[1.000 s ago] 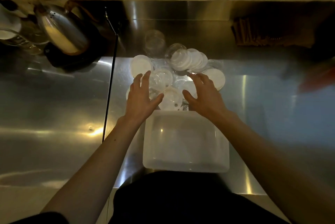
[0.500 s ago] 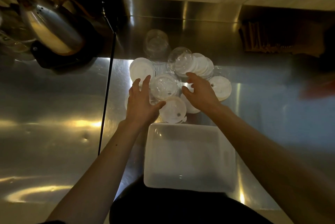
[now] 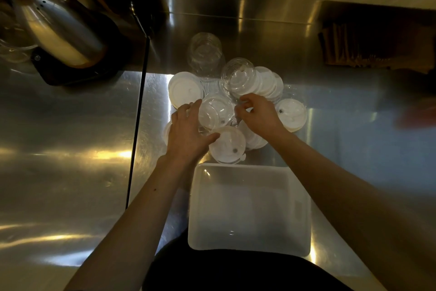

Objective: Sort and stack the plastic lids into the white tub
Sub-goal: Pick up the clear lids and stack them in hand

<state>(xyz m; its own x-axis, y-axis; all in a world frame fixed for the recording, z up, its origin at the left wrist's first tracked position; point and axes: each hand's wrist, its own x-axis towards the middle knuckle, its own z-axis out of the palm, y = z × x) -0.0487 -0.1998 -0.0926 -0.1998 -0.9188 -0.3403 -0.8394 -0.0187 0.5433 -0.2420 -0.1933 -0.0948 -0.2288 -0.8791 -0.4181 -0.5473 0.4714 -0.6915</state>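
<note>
The clear lid (image 3: 215, 111) tops the heap of plastic lids (image 3: 227, 144) between both hands. The left hand (image 3: 188, 132) grips it, fingers over the far rim and thumb at the near one, while the right hand (image 3: 257, 113) curls its fingers at the lid's right edge, though I cannot tell if they pinch it. The white tub (image 3: 299, 208) stands just behind both wrists on the steel table (image 3: 70, 149) — a metal kettle (image 3: 59, 33) sits well beyond the left hand.
</note>
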